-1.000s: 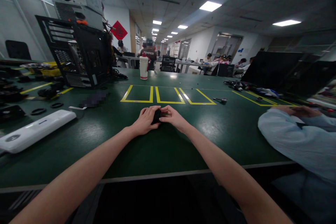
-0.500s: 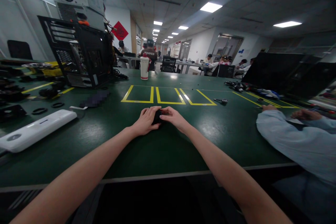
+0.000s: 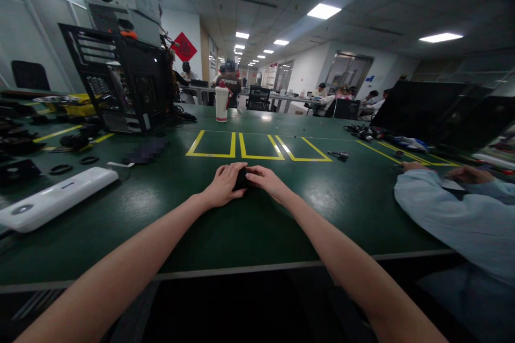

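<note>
A small black object sits between my two hands, low over the green table. My left hand is wrapped round its left side, fingers over the top and thumb below. My right hand touches its right side with fingers and thumb pinched together. Most of the object is hidden by my fingers, so its shape cannot be made out. Just beyond my hands, three yellow tape outlines mark the table.
A black computer case and a white power strip are at left. A white cup stands farther back. A dark metal tool lies right of the tape. At right are a person's sleeve and dark monitors.
My right fingertips have shifted very slightly on the black object. My left hand stays where it was. The person's arm at right has moved a little.
</note>
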Motion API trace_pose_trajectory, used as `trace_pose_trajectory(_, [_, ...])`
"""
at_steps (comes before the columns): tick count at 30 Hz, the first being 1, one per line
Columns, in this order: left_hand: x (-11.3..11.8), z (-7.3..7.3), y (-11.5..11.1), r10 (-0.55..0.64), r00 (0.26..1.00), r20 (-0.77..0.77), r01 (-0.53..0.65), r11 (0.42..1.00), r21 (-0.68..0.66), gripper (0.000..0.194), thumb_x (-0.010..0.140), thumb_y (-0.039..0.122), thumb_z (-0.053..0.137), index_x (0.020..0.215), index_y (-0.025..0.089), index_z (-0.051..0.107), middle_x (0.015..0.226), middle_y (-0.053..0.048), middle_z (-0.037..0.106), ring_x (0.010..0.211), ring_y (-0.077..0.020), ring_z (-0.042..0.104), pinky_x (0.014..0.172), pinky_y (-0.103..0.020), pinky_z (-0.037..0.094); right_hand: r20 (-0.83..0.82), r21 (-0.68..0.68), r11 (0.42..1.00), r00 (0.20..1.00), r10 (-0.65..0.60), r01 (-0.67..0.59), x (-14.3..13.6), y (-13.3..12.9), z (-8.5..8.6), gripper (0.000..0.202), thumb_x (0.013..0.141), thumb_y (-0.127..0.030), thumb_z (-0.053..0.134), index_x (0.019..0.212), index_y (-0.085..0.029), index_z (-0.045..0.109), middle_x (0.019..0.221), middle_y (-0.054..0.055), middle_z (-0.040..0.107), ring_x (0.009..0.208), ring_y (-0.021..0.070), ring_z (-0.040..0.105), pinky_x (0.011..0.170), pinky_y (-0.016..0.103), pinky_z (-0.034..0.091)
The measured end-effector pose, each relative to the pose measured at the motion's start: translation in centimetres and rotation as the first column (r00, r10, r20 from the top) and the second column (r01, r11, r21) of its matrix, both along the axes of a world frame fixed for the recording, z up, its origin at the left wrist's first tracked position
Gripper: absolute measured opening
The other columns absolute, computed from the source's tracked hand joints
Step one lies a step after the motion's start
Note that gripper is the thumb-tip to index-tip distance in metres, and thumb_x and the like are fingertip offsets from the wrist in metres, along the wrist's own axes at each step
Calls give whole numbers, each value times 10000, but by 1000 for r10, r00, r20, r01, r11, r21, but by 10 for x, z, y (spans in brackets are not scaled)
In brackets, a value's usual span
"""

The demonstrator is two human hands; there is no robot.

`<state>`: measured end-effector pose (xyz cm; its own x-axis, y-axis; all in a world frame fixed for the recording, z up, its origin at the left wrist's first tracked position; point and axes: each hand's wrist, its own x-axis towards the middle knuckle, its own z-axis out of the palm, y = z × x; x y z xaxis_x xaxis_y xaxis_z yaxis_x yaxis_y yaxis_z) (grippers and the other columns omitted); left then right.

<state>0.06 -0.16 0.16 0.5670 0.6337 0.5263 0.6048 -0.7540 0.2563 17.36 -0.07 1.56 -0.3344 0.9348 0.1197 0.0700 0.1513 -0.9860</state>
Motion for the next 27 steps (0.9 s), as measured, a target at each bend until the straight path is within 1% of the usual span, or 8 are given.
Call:
trace_pose_trajectory(4, [0, 1, 0, 1, 1000, -1, -1, 1000, -8, 633, 705, 272, 546, 1244, 229, 215, 1208, -80, 407, 1142, -232, 374, 977, -438, 218, -1, 115, 993, 1000, -10, 10, 1, -3, 0, 268, 630, -273, 652, 852, -184, 531, 912, 11, 573, 854, 133, 530, 815, 321, 414])
trace_pose_trajectory(9, [1, 2, -1, -4, 1000, -3, 4, 1000, -19, 621, 719, 285, 537, 1245, 234, 211, 1217, -80, 405, 1150, -232, 369, 978, -444, 216, -20, 167, 986, 999, -26, 29, 1, -1, -3, 203, 685, -322, 598, 823, -189, 533, 829, -3, 573, 801, 117, 529, 799, 303, 418])
trace_pose_trajectory(12, [1, 2, -1, 0, 1000, -4, 0, 1000, -17, 621, 719, 276, 536, 1245, 233, 210, 1220, -82, 403, 1151, -233, 370, 978, -445, 216, -22, 116, 992, 998, -51, 53, 0, 2, -4, 256, 662, -323, 624, 863, -185, 548, 886, 19, 580, 840, 133, 531, 805, 313, 419])
trace_pose_trajectory(14, [1, 1, -1, 2, 1000, -5, -2, 1000, -12, 618, 720, 273, 532, 1246, 232, 210, 1221, -82, 402, 1153, -231, 369, 980, -442, 214, -12, 50, 998, 999, -43, 44, 0, 3, -3, 298, 665, -332, 620, 916, -183, 558, 947, 40, 580, 871, 145, 532, 817, 328, 414])
trace_pose_trajectory(16, [1, 1, -1, 4, 1000, -6, -4, 1000, -6, 618, 717, 273, 535, 1244, 230, 214, 1217, -81, 405, 1150, -231, 371, 978, -439, 216, 4, 21, 1000, 1000, -21, 21, 0, 3, -2, 305, 670, -337, 614, 929, -181, 568, 969, 48, 579, 884, 151, 532, 832, 342, 405])
trace_pose_trajectory(21, [1, 1, -1, 4, 1000, -10, -5, 1000, -4, 621, 713, 269, 537, 1242, 231, 215, 1213, -79, 406, 1146, -230, 372, 975, -437, 220, 9, 72, 997, 1000, 28, -28, 4, -2, 0, 349, 599, -281, 686, 905, -208, 534, 871, 8, 573, 887, 148, 525, 815, 335, 413])
trace_pose_trajectory(24, [1, 1, -1, 2, 1000, -13, -3, 1000, -5, 626, 715, 273, 537, 1245, 228, 207, 1219, -79, 402, 1151, -229, 366, 979, -437, 214, -40, 45, 998, 999, 34, -32, 3, -4, -1, 281, 643, -334, 644, 868, -216, 524, 827, -5, 561, 831, 133, 532, 768, 319, 435])
trace_pose_trajectory(27, [1, 1, -1, 3, 1000, -16, -3, 1000, -6, 621, 718, 279, 534, 1244, 226, 208, 1220, -81, 402, 1150, -229, 367, 978, -437, 217, -77, 55, 998, 997, 1, 3, 0, -3, -2, 235, 654, -345, 629, 818, -206, 533, 807, -5, 554, 806, 127, 529, 739, 301, 446])
